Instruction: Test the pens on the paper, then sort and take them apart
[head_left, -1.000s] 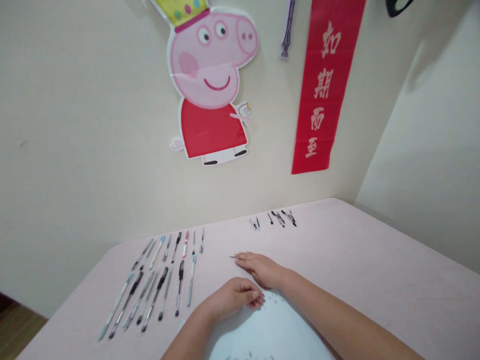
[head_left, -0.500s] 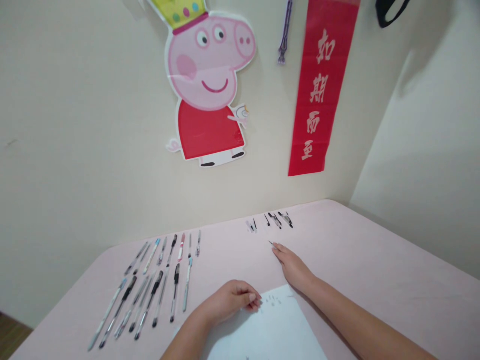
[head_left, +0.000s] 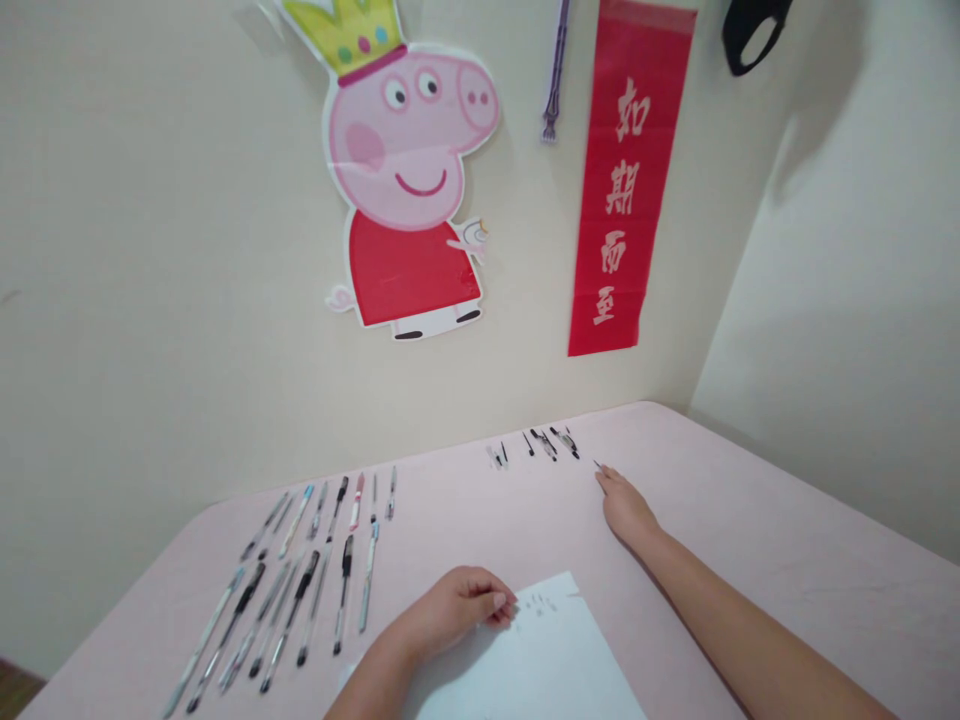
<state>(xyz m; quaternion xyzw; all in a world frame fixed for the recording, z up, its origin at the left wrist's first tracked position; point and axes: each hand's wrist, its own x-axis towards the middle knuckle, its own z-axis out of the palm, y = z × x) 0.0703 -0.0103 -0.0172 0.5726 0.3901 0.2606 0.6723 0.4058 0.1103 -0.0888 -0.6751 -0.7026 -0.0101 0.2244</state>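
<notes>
- The right hand (head_left: pixel 626 508) pinched a tiny dark pen piece (head_left: pixel 598 464) beside small black pen caps (head_left: pixel 551 442).
- The left hand (head_left: pixel 450 612) lay curled shut on white paper (head_left: pixel 555 665).

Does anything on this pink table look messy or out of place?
Nothing looks spilled or broken. The pens lie in tidy rows; only the small dark pieces sit apart by the wall, where the right hand pinches a thin dark piece. The paper under the left hand lies slightly askew.
</notes>
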